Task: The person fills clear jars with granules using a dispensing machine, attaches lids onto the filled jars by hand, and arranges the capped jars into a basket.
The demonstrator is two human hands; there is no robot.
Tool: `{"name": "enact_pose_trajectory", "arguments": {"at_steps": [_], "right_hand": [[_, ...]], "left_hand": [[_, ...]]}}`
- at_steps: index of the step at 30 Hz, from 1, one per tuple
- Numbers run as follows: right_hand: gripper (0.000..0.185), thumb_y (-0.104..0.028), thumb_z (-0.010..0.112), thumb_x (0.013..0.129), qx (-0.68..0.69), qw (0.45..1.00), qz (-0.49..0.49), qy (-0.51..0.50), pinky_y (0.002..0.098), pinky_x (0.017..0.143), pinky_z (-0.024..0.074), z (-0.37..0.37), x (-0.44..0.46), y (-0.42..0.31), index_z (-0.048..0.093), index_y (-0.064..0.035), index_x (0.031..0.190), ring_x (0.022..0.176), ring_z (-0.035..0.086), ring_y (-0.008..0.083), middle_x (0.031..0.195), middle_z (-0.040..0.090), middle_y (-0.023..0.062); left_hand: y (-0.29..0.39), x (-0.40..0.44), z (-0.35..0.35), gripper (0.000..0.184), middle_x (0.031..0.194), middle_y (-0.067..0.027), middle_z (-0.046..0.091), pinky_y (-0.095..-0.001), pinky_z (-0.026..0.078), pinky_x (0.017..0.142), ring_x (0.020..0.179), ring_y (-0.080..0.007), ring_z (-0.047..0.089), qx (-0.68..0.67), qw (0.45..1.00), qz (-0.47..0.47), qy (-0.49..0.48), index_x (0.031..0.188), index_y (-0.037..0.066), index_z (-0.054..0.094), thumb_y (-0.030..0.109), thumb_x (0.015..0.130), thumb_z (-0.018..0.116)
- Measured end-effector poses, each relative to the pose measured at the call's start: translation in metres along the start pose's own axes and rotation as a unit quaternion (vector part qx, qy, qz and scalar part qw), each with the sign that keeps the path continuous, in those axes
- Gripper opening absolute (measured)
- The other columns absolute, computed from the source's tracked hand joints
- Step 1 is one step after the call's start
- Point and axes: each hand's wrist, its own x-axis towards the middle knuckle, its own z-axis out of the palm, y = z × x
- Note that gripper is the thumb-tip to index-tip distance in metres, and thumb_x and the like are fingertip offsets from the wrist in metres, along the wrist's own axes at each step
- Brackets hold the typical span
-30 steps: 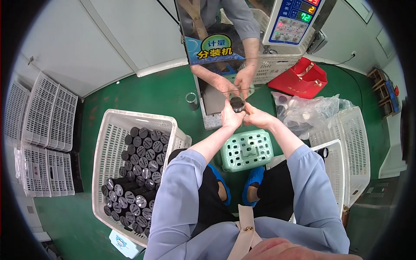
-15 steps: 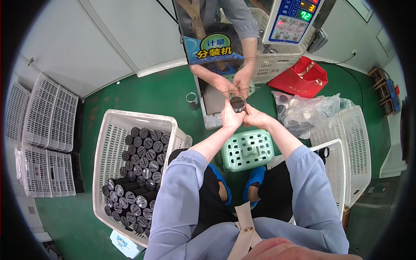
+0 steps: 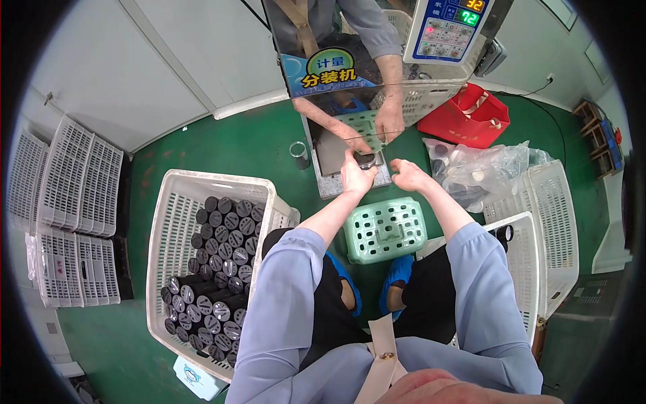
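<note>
My left hand (image 3: 355, 176) is wrapped round the side of a small round jar (image 3: 365, 160) with dark contents or a dark top; I cannot tell which. The jar is at the front of the metal base (image 3: 330, 158) of a machine with a mirrored front (image 3: 333, 124). To the right of the jar, apart from it, is my right hand (image 3: 410, 176), its fingers loosely bent and apart with nothing visible in them. Both hands are reflected in the mirrored panel. A clear cup (image 3: 299, 155) with dark contents stands left of the base.
A white crate (image 3: 161, 269) of black cylindrical containers is on the left. An upturned green basket (image 3: 385, 231) sits between my feet and the machine. At right are a red bag (image 3: 464, 121), a plastic bag (image 3: 478, 172) and white crates (image 3: 555, 229). A control panel (image 3: 447, 30) is above.
My right hand has left the jar and moved right. The left hand keeps hold of the jar, which is slightly lower and further left. A display reading has changed from -3 to 32.
</note>
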Motion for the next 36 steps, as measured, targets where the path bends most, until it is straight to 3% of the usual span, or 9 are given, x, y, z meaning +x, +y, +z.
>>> {"name": "enact_pose_trajectory", "arguments": {"at_steps": [9,15,19,22,23,24,27,33,36], "right_hand": [[0.047,-0.012,0.056,0.085,-0.087,0.996,-0.025,0.025,0.0443,0.108,0.0482,-0.010,-0.018,-0.016,0.064,0.0013,0.130,0.128,0.060,0.0378,0.130,0.065,0.0266],[0.049,-0.010,0.057,0.085,-0.160,0.985,-0.049,0.036,0.0440,0.109,0.0476,-0.028,-0.039,-0.019,0.063,-0.0005,0.133,0.128,0.060,0.0372,0.131,0.065,0.0243],[0.047,-0.008,0.059,0.087,-0.062,0.959,-0.164,0.225,0.0442,0.110,0.0469,-0.046,-0.094,0.001,0.060,0.0003,0.134,0.129,0.058,0.0373,0.136,0.062,0.0237],[0.044,0.000,0.060,0.087,-0.007,0.875,-0.203,0.440,0.0427,0.109,0.0469,-0.062,-0.168,0.019,0.059,0.0006,0.131,0.127,0.059,0.0382,0.133,0.063,0.0214],[0.043,0.002,0.060,0.087,-0.029,0.858,-0.186,0.477,0.0425,0.109,0.0470,-0.064,-0.191,0.036,0.060,0.0004,0.130,0.127,0.059,0.0381,0.133,0.063,0.0212],[0.043,0.003,0.060,0.087,-0.053,0.840,-0.162,0.515,0.0422,0.108,0.0471,-0.062,-0.216,0.057,0.061,0.0001,0.129,0.126,0.060,0.0379,0.132,0.063,0.0210],[0.036,0.000,0.058,0.089,-0.036,0.852,-0.027,0.522,0.0430,0.106,0.0480,-0.042,-0.291,0.119,0.064,-0.0011,0.125,0.125,0.061,0.0371,0.132,0.064,0.0185],[0.035,-0.009,0.061,0.087,-0.061,0.892,0.273,0.355,0.0481,0.098,0.0524,0.077,-0.378,0.275,0.066,-0.0018,0.121,0.112,0.066,0.0389,0.121,0.065,0.0207],[0.034,-0.011,0.062,0.087,-0.041,0.904,0.317,0.282,0.0483,0.099,0.0530,0.137,-0.390,0.308,0.067,-0.0034,0.120,0.113,0.066,0.0394,0.122,0.066,0.0207]], "left_hand": [[-0.008,0.005,0.009,0.082,0.113,-0.0272,0.070,-0.0482,0.053,0.099,0.111,-0.0429,0.068,0.034,0.999,0.003,-0.007,0.136,0.002,0.045,0.025,0.069,0.087],[-0.015,0.007,0.012,0.080,0.114,-0.0268,0.070,-0.0483,0.052,0.099,0.112,-0.0428,0.067,0.040,0.999,0.016,0.007,0.134,0.004,0.046,0.024,0.070,0.087],[-0.026,0.002,0.018,0.078,0.116,-0.0247,0.070,-0.0475,0.052,0.100,0.113,-0.0416,0.067,0.044,0.998,0.039,0.010,0.135,0.007,0.046,0.023,0.070,0.087],[-0.029,-0.018,0.015,0.077,0.117,-0.0218,0.070,-0.0462,0.052,0.101,0.112,-0.0391,0.068,0.028,0.996,0.081,-0.014,0.135,0.010,0.047,0.022,0.070,0.087],[-0.021,-0.027,0.010,0.076,0.117,-0.0203,0.070,-0.0441,0.053,0.100,0.113,-0.0358,0.069,0.030,0.995,0.080,-0.044,0.134,0.010,0.047,0.021,0.070,0.087],[-0.018,-0.038,0.008,0.075,0.110,-0.0240,0.070,-0.0468,0.054,0.094,0.105,-0.0411,0.070,-0.012,0.990,0.131,-0.048,0.134,0.008,0.047,0.015,0.070,0.085],[-0.020,-0.062,0.005,0.073,0.119,-0.0217,0.068,-0.0422,0.052,0.098,0.110,-0.0328,0.068,-0.020,0.975,0.193,-0.111,0.134,0.003,0.047,0.012,0.073,0.086],[-0.002,-0.133,0.004,0.071,0.118,-0.0168,0.069,-0.0396,0.051,0.101,0.111,-0.0275,0.068,0.017,0.967,0.190,-0.167,0.136,0.005,0.049,0.014,0.075,0.085],[-0.024,-0.145,0.018,0.071,0.118,-0.0163,0.069,-0.0396,0.051,0.100,0.110,-0.0270,0.068,0.021,0.968,0.184,-0.166,0.136,0.004,0.049,0.014,0.075,0.085]]}}
